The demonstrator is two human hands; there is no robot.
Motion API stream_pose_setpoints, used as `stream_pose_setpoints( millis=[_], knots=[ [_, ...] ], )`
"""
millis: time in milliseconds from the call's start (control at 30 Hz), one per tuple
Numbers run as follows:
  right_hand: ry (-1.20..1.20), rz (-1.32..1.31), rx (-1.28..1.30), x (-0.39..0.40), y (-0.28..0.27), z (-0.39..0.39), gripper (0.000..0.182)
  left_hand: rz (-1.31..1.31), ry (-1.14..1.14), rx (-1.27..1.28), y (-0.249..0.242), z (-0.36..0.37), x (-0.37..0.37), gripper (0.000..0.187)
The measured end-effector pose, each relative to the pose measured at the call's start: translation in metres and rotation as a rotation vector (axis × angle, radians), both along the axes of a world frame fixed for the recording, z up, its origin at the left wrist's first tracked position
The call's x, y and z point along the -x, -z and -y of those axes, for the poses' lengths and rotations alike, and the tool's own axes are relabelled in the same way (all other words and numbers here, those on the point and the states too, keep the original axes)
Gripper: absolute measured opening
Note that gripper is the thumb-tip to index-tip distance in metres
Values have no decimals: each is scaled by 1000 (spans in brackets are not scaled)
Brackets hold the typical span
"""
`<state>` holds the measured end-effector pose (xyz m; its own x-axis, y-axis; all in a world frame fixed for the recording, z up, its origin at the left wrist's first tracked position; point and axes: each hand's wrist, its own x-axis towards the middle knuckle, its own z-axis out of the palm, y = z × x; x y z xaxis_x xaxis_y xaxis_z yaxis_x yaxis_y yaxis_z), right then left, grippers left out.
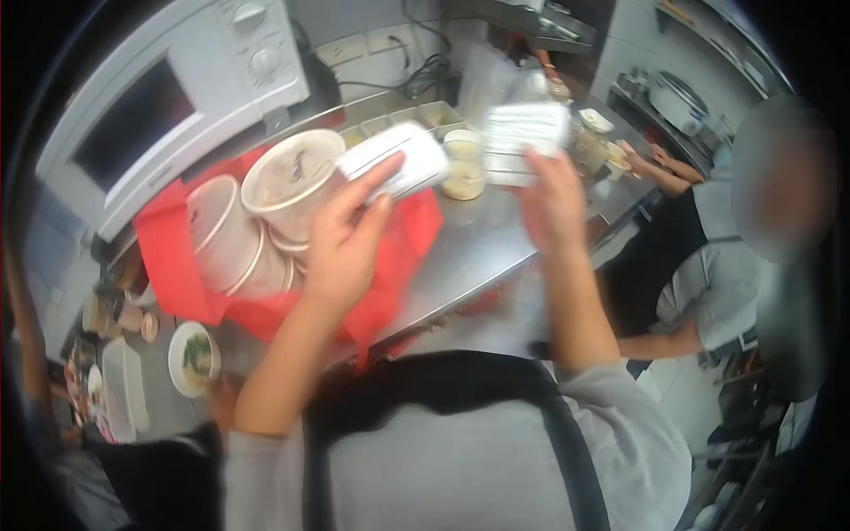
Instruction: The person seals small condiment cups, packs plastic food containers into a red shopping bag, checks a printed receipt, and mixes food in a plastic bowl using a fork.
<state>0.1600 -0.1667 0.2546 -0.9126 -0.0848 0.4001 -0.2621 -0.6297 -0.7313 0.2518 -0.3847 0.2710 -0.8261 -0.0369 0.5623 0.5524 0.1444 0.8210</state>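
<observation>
White printed paper (pixel 412 159), perhaps a folded slip or small packet, is pinched between the thumb and fingers of my left hand (pixel 350 230). My right hand (pixel 556 199) grips a white sheet with printed lines (pixel 522 124). Both papers are held up over the metal counter, apart from each other. Below and left of my left hand lies an open red bag (pixel 403 239) with several lidded round tubs (pixel 292 177) in it. A clear cup of pale contents (pixel 463 173) stands between the two papers.
A white microwave (pixel 212 97) stands at the upper left. Small trays (pixel 438 113) and a jar (pixel 591 146) line the back of the metal counter (pixel 469 257). A bowl with greens (pixel 193 358) is at lower left. One co-worker (pixel 708 265) stands right, another (pixel 159 478) left.
</observation>
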Motion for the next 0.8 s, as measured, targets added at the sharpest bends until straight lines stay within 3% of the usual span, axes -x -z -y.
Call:
stream_pose_setpoints(
  millis=[167, 400, 533, 633, 800],
  knots=[
    [-218, 134, 38, -32, 21, -31, 36, 120, 326, -394, 6, -37, 22, 36],
    [-427, 221, -294, 6, 51, -35, 35, 308, 208, -493, 16, -87, 50, 47],
    [-504, 217, -375, 31, 68, -54, 36, 310, 97, -403, 26, -107, 61, 51],
    [-268, 132, -372, 38, 57, -58, 36, 313, 48, -367, 34, -116, 66, 53],
    [-350, 23, -337, 69, 50, -70, 35, 344, 7, -269, 44, -126, 74, 52]
  ],
)
